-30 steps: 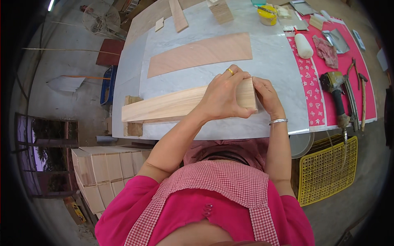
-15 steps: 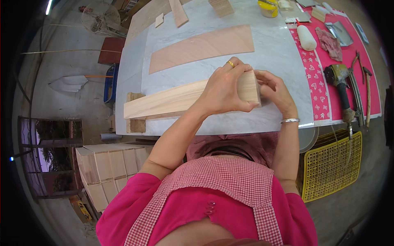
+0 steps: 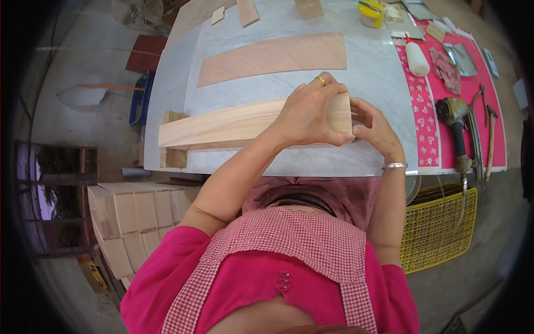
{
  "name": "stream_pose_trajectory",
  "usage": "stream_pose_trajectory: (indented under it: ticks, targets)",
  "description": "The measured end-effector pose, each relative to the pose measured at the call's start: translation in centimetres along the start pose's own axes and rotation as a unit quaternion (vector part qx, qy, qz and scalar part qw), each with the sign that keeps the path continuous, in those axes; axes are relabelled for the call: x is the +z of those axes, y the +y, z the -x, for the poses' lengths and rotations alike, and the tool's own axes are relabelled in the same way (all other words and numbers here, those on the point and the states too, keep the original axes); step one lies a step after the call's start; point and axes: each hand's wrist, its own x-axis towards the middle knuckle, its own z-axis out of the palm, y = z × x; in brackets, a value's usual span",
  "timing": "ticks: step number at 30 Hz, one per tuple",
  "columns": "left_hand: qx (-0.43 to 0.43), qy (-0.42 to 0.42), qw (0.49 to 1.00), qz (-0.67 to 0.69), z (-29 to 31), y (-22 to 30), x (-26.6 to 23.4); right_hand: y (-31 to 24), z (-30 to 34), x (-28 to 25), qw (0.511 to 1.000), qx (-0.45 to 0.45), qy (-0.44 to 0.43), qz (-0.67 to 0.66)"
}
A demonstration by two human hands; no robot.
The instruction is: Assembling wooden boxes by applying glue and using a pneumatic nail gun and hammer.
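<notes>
A long pale wooden board (image 3: 222, 127) lies across the front of the table. Its left end sits by a small rough wood block (image 3: 173, 158). My left hand (image 3: 311, 114), with a ring on it, spans the board near the right end, thumb on the near edge and fingers over the far edge. My right hand (image 3: 381, 131) is curled around the board's right end, its thumb at the near corner and its fingers at the far one. Whatever is under the board at that end is hidden. Beyond it lies a thin flat wood panel (image 3: 272, 58).
A nail gun (image 3: 459, 131), a hammer (image 3: 490, 139), a white glue bottle (image 3: 416, 58) and a pink rag (image 3: 445, 71) lie on the pink cloth at right. A yellow tub (image 3: 370, 14) stands at the back. Wooden boxes (image 3: 136, 214) and a yellow crate (image 3: 439, 228) flank me.
My right thumb has come in to the board's near right corner, and the right fingers have shifted at its end. My left hand keeps its grip. The whole view has shifted slightly.
</notes>
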Motion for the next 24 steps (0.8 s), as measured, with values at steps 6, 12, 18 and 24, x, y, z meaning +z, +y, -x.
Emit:
stream_pose_trajectory:
  ticks: [6, 12, 18, 24]
  targets:
    - [0.007, 0.010, 1.000, -0.018, 0.6, -0.7, 0.1, -5.5, 7.7, -6.9, 0.737, -0.065, 0.415, 0.529]
    - [0.026, 0.031, 0.999, -0.012, 0.8, -1.3, 0.3, -5.7, 15.0, -14.2, 0.607, 0.105, 0.326, 0.717]
    - [0.015, 0.001, 1.000, -0.026, 1.1, -1.1, -0.2, -5.9, 13.2, -17.0, 0.546, 0.186, 0.310, 0.756]
    - [0.025, 0.001, 0.999, -0.021, 1.6, -1.4, 0.0, -14.4, 9.7, -11.9, 0.588, 0.311, 0.269, 0.696]
